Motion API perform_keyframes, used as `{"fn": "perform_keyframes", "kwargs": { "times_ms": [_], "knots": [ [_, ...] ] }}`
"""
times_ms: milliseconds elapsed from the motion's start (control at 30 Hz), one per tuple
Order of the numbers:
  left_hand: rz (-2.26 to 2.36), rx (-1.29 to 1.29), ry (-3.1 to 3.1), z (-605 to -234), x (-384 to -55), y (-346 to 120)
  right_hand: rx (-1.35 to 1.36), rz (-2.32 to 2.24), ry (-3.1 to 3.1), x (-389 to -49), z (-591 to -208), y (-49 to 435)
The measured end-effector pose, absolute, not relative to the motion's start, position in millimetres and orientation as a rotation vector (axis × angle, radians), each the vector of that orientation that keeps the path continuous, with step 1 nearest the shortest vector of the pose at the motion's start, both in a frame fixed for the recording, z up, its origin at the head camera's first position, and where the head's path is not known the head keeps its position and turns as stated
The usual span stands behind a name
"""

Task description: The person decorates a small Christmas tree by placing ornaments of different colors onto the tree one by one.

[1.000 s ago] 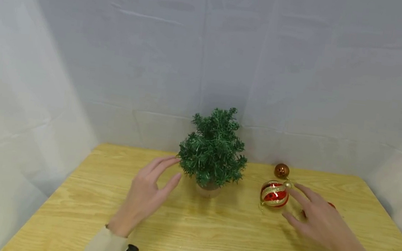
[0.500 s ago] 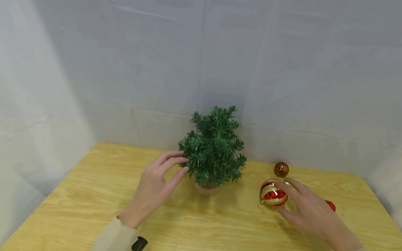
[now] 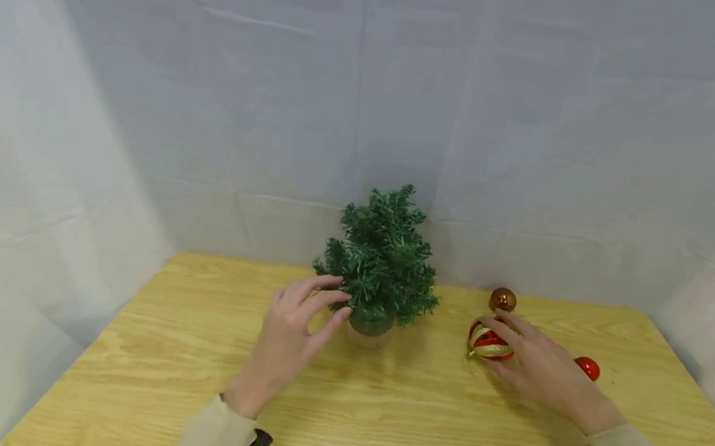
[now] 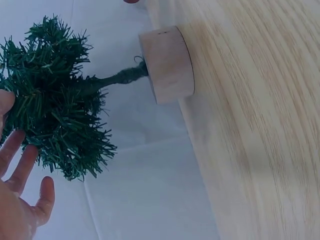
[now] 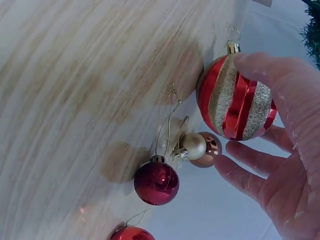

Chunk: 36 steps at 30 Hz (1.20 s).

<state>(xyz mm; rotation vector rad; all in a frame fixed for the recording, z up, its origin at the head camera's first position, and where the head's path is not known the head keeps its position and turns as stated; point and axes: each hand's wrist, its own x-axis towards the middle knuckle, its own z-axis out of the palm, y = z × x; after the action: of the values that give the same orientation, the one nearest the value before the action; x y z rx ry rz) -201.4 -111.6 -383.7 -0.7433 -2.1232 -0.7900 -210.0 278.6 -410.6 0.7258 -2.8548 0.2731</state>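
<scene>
A small artificial Christmas tree (image 3: 387,254) on a round wooden base (image 4: 167,65) stands at the table's back middle. My left hand (image 3: 289,331) is at its left side, fingers loosely bent, with fingertips against the lower branches. Whether a branch is pinched there is not visible. On the right, my right hand (image 3: 544,370) holds a large red and gold striped bauble (image 5: 237,100). The thumb lies near its gold cap, and the other fingers reach round its far side. In the head view the hand covers much of this bauble.
Behind the right hand sits a copper bauble (image 3: 502,299). The right wrist view shows a small pale gold bauble (image 5: 194,145), a dark red bauble (image 5: 156,183) and a brighter red bauble (image 5: 132,233), with thread loops. White sheeting (image 3: 279,100) hangs behind the wooden table (image 3: 377,419).
My left hand has moved right, up to the tree's lower branches. My right hand has moved left and closed round the striped bauble, which has turned slightly. A red bauble has come into view.
</scene>
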Motion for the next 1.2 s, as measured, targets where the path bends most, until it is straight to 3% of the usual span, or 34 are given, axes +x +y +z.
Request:
{"fn": "perform_keyframes", "kwargs": {
  "times_ms": [567, 1200],
  "knots": [
    [-0.853, -0.845, -2.039, -390.4, -214.0, -110.6, 0.538, 0.384, -2.878, -196.7, -413.6, 263.3],
    [-0.901, -0.970, -1.894, -398.0, -232.3, -119.8, 0.447, 0.422, -2.567, -138.9, -409.0, 242.6]
  ]
}}
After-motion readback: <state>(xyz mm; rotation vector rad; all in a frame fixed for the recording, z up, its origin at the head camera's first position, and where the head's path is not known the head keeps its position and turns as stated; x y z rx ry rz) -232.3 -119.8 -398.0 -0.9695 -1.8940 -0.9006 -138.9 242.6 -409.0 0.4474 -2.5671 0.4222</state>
